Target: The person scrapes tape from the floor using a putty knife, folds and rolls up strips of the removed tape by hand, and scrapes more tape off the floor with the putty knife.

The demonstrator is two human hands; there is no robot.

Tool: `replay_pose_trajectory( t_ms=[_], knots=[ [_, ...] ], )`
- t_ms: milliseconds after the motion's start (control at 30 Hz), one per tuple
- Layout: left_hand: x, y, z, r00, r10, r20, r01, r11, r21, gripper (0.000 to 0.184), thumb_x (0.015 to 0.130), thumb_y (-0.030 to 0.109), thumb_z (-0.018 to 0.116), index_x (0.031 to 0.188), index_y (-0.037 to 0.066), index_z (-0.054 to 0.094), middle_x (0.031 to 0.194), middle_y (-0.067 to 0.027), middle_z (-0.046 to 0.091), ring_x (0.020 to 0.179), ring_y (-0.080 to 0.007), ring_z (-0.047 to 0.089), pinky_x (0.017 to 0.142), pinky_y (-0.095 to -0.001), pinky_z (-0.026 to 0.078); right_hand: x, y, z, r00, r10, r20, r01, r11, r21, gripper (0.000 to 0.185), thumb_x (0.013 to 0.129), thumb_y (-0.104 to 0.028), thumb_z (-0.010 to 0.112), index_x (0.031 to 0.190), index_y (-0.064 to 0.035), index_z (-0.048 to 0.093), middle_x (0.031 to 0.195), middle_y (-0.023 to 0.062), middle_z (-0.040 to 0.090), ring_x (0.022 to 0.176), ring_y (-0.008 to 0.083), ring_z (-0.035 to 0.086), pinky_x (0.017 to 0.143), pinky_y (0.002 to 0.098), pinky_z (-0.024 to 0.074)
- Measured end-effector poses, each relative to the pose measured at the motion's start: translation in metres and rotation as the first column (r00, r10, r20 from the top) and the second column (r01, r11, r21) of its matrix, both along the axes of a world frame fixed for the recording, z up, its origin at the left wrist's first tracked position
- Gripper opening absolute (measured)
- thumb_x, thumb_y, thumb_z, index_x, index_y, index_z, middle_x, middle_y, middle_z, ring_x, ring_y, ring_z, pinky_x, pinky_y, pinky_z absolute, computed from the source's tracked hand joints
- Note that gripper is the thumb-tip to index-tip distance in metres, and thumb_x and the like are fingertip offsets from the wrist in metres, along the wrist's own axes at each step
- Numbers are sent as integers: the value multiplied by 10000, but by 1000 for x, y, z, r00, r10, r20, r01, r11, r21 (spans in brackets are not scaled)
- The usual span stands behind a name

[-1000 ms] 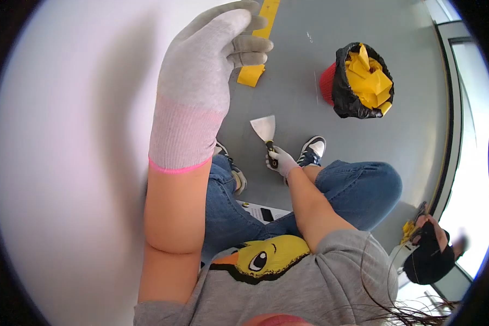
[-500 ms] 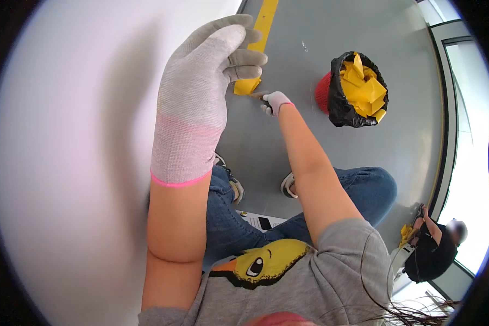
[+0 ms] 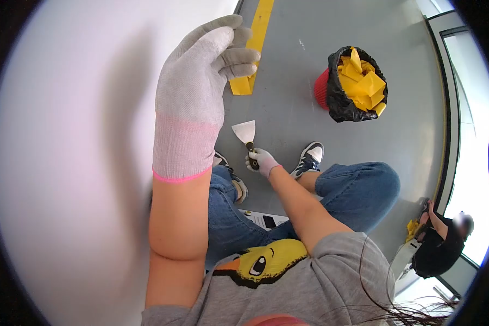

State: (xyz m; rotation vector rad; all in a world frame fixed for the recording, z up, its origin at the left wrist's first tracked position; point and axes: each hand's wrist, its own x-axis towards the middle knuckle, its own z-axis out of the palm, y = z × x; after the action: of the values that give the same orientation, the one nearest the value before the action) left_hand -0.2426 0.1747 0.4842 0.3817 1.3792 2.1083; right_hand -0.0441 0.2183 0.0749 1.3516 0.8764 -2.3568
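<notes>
My right hand (image 3: pixel 263 161), in a pale glove with a pink cuff edge, is wrapped round the dark handle of a scraper (image 3: pixel 245 132). The scraper's wide metal blade points away from me above the grey floor, apart from the yellow floor tape (image 3: pixel 259 32). At the tape's near end a loose-looking yellow flap (image 3: pixel 240 86) lies beside the strip. My left hand (image 3: pixel 209 62), also gloved, is raised close to the camera beside the white wall. Its fingers are loosely bent and apart, with nothing visible in them; they partly cover the view of the tape.
A red bin (image 3: pixel 321 89) with a black bag (image 3: pixel 349 112) holds crumpled yellow tape (image 3: pixel 364 87) on the right. My shoes (image 3: pixel 309 157) and bent knees frame the floor before me. A person in black (image 3: pixel 437 247) crouches at the far right near more yellow scraps.
My right hand has drawn back from the tape's end towards me, bringing the scraper into full view. The yellow flap sits slightly differently. My left hand has barely shifted.
</notes>
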Motion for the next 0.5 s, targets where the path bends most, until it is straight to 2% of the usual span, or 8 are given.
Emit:
replay_pose_trajectory(
  t_ms=[33,133,200,267,367,400,467,500],
  knots=[
    [1,0,2,1000,2,8,-2,1000,-15,378,923,204,495,1196,-56,523,1059,-177,607,862,-248,630,750,-330,520,-4,-8,1,1000,-13,25,13,1000,-8,243,914,-113,541,1133,-43,463,882,103,585,724,219,612,592,387,558],
    [-2,0,-2,1000,-17,1,17,1000,20,370,926,192,480,1199,-56,518,1062,-176,605,851,-241,627,743,-326,517,-40,-9,-10,996,-49,-70,50,999,15,185,919,-119,535,1075,-42,472,857,105,585,684,222,609,558,383,554],
    [-2,1,3,1000,17,3,-16,998,-56,369,929,188,472,1201,-58,513,1060,-176,603,846,-237,623,743,-323,516,-80,4,-16,995,-46,-87,52,996,68,145,920,-126,537,1010,-28,479,806,109,582,658,231,610,548,395,553],
    [-4,1,8,1000,30,4,-30,995,-92,370,932,187,467,1203,-59,510,1058,-177,602,842,-234,620,741,-321,515,-125,19,-6,991,-119,-67,128,982,142,136,915,-112,541,995,-14,491,795,113,572,652,246,606,552,411,555],
    [-5,2,10,1000,21,21,-19,996,-92,373,934,191,465,1206,-62,506,1054,-178,602,841,-233,618,740,-321,514,-180,34,-85,992,-27,-126,54,975,215,134,923,-120,522,1012,-25,491,792,107,566,648,250,595,505,382,520],
    [-6,3,8,1000,20,20,-18,996,-88,374,934,192,465,1205,-63,506,1053,-178,602,842,-234,618,741,-323,514,-185,37,-59,967,-239,-93,246,967,72,150,928,-130,523,1028,-25,487,820,115,565,656,252,590,521,375,519],
    [-8,1,4,1000,13,10,-13,998,-62,379,933,198,469,1204,-65,506,1053,-179,602,844,-236,618,742,-327,514,-196,47,29,801,-596,58,595,783,-180,183,937,-150,523,1062,-23,478,877,132,562,673,257,579,552,361,516],
    [-9,-1,2,1000,6,1,-6,999,-48,382,932,201,472,1204,-65,505,1054,-179,602,846,-236,618,743,-329,515,-190,52,36,753,-658,12,632,717,-296,199,939,-157,524,1071,-18,473,899,136,558,676,256,575,567,354,516]
  ],
)
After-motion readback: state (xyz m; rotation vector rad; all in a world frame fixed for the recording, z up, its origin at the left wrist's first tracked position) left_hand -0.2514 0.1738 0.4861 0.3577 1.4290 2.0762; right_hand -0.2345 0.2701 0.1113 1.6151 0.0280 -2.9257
